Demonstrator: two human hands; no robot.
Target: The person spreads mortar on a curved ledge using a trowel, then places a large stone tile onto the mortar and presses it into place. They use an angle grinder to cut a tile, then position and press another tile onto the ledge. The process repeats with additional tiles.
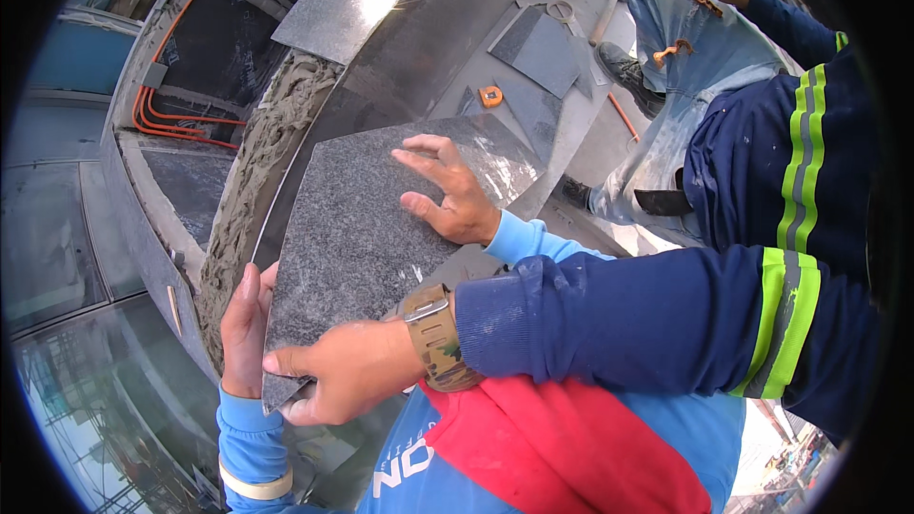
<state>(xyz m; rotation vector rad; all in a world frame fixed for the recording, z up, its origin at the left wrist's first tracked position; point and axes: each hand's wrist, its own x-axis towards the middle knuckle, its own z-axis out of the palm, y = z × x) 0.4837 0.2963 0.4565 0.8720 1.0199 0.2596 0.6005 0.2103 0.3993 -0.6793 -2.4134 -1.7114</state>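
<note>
A dark grey speckled stone slab (343,219) is held tilted in front of me, beside a curved wall. My left hand (246,328) grips its lower left edge, with the fingers partly hidden behind the stone. Over the slab's right part is my right hand (452,192), fingers spread; whether it touches the surface I cannot tell. A co-worker's hand (357,366), in a navy sleeve with a camouflage watch (440,338), pinches the slab's bottom corner between my two arms.
Rough wet mortar (271,152) lines the wall top, ending at a laid slab (352,0). Orange conduits (181,121) run left of it. Cut stone pieces (538,49), an orange tape measure (490,96) and a mallet (605,17) lie beyond. The co-worker's legs (685,67) stand at right.
</note>
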